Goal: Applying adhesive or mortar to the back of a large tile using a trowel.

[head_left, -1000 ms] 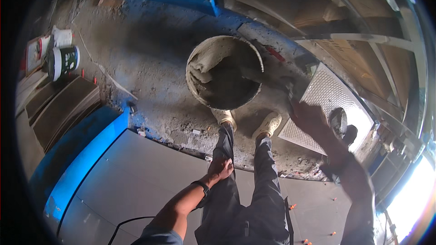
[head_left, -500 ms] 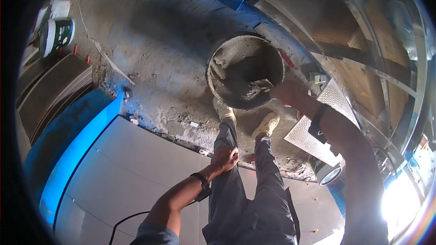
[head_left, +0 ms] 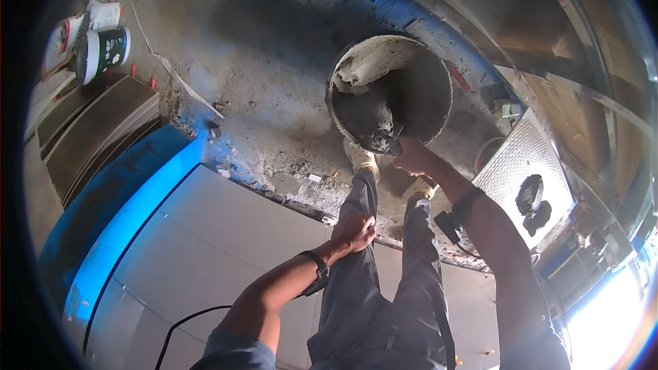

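Bucket (head_left: 391,89) w/ grey mortar sits on the rough mortar-covered floor (head_left: 274,82), just ahead of the person's two light shoes (head_left: 362,159), upper centre of view. Inside wall smeared pale grey; dark wet mix fills the lower part. A trowel (head_left: 380,138) loaded w/ a lump of dark mortar is at the bucket's near rim, blade over the mix.

Right hand (head_left: 411,157) is closed round the trowel handle, fingers curled tight, wrist right at the rim; dark band on the wrist. Left hand (head_left: 354,231) rests on the left thigh of the grey trousers (head_left: 370,288), fingers loosely bent, gripping nothing, watch strap on the wrist.

Further out: large grey floor tiles (head_left: 226,240) already laid under and to the left of the person, edge meets the raw mortar bed. Blue strip (head_left: 123,233) runs along the tiles' left side. A white perforated panel (head_left: 528,164) lies right of the bucket w/ two dark lumps on it. Far left: stack of dark tiles (head_left: 96,130), and a white-and-dark tub (head_left: 103,55) lying on its side beside it. A black cable (head_left: 185,329) crosses the tiles near the lower edge.
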`<act>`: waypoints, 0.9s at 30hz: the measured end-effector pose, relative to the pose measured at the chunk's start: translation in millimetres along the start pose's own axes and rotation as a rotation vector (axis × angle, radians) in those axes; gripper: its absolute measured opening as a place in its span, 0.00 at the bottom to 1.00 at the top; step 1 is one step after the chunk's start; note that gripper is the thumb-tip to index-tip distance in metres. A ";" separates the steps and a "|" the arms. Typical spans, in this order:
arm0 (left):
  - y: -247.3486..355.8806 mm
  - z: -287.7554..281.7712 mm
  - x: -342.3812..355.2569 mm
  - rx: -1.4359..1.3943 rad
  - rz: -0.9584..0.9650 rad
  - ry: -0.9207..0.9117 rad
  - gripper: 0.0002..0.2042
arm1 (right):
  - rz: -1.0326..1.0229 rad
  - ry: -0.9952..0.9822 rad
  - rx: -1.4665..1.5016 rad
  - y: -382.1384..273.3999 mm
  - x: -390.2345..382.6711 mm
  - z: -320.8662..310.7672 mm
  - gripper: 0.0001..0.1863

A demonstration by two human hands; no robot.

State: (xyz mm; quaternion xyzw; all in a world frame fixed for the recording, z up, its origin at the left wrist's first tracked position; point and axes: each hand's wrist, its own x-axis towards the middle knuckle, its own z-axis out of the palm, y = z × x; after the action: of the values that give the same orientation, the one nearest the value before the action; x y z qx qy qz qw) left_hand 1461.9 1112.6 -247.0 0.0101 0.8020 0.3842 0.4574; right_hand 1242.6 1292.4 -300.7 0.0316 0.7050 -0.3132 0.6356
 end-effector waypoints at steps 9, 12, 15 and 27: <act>19.0 54.7 1.1 0.164 0.096 0.013 0.09 | -0.349 0.249 0.149 34.2 -56.9 36.6 0.28; 25.4 76.5 6.1 0.165 0.134 0.026 0.08 | -0.380 0.251 0.161 50.1 -85.8 37.9 0.27; 26.5 94.1 -1.9 0.174 0.059 -0.005 0.07 | -0.417 0.293 0.122 69.4 -142.5 45.6 0.26; 5.9 143.9 -5.5 0.328 0.170 -0.013 0.06 | 0.343 0.990 0.075 291.2 -318.7 85.2 0.27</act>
State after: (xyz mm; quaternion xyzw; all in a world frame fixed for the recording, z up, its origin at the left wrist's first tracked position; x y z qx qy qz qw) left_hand 1569.8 1202.1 -280.5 0.1549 0.8471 0.2856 0.4206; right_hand 1506.8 1597.5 -125.3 0.3136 0.8940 -0.1769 0.2668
